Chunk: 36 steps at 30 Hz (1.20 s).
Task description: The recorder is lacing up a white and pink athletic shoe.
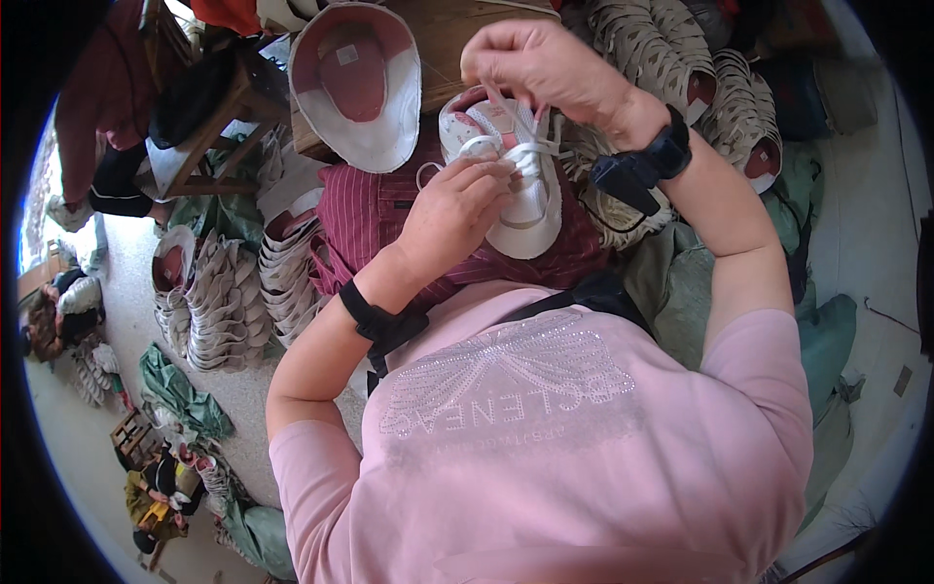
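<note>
White shoe [526, 216] on striped maroon cloth [355, 219]. Right hand [555, 76], far side, fingers pinching lace [526, 159]. Left hand [459, 202], nearer, fingers curled against lacing; cannot tell whether gripping. Pale upper [396, 136] left of shoe.

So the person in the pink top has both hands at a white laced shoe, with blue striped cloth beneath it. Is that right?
Not quite: the striped cloth is dark red, not blue, as the head view shows. The rest holds: the person in the pink top has both the left hand and the right hand at the white laced shoe.
</note>
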Motion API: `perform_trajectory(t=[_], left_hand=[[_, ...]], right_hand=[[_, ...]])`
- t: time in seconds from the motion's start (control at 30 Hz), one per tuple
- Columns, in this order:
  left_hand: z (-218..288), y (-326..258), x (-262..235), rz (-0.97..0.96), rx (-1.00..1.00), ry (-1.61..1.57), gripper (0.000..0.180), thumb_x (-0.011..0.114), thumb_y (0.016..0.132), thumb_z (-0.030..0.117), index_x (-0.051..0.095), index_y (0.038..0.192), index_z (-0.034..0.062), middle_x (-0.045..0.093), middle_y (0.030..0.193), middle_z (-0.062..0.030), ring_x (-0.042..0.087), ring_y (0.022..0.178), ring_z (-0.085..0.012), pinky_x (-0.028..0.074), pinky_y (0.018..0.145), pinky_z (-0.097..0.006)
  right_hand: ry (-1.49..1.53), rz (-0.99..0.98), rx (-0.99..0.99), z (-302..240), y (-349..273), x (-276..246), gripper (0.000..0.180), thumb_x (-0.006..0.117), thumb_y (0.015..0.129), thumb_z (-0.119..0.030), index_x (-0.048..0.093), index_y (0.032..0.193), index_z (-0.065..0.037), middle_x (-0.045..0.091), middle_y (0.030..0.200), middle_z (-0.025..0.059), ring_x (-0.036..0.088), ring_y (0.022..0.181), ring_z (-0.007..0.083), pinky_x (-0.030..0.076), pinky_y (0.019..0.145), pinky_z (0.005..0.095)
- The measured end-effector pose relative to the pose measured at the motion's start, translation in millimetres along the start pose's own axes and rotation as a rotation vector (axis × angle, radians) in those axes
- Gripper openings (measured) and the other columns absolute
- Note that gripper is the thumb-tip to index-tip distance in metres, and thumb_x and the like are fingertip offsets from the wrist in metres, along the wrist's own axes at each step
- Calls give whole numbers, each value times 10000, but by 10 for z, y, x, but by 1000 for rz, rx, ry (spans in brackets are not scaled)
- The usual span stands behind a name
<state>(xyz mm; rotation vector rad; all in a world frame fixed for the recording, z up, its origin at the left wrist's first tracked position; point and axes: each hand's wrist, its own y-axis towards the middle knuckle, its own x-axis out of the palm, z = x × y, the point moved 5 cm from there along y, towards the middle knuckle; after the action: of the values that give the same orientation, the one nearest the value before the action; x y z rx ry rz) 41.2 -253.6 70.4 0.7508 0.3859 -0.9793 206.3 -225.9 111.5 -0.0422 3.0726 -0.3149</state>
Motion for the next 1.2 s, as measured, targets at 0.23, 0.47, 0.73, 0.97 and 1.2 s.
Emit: perform_trajectory(t=[0.23, 0.47, 0.73, 0.97, 1.2], left_hand=[[-224, -52, -374, 343, -648, -946, 224, 517, 1007, 206, 612, 966, 7, 466, 697, 62, 395, 611, -22, 362, 587, -183], [-46, 54, -587, 320, -589, -1303, 219, 464, 1027, 190, 559, 1067, -3, 348, 679, 66, 288, 589, -28, 284, 554, -195], [-252, -171, -394, 353, -701, -1186, 311, 451, 1025, 161, 521, 1257, -34, 442, 774, 33, 354, 654, -41, 331, 602, -180], [-359, -278, -278, 344, -778, -1205, 290, 467, 1015, 138, 539, 1236, -36, 478, 798, 26, 380, 667, -43, 346, 613, -181], [-358, -296, -225, 368, -840, -1180, 240, 463, 1013, 137, 572, 1160, -17, 502, 764, 24, 390, 631, -40, 323, 570, -179]], right_hand=[[-863, -73, -150, 377, -145, -53, 159, 596, 885, -170, 632, 963, -35, 643, 751, 62, 604, 646, 191, 462, 595, 327], [-1446, -129, -253, 353, -345, 97, 102, 595, 780, -106, 645, 857, -62, 609, 867, 103, 626, 861, 298, 516, 729, 419], [-1458, -122, -177, 417, -334, 153, 111, 607, 767, -128, 688, 821, -75, 625, 870, 107, 636, 849, 309, 527, 728, 408], [-1339, -122, -164, 463, -389, 112, 117, 604, 788, -144, 662, 847, -62, 614, 884, 107, 628, 831, 312, 513, 701, 420], [-1144, -125, -249, 487, -367, 129, 125, 609, 816, -173, 650, 822, -55, 610, 869, 122, 620, 808, 325, 494, 698, 418]])
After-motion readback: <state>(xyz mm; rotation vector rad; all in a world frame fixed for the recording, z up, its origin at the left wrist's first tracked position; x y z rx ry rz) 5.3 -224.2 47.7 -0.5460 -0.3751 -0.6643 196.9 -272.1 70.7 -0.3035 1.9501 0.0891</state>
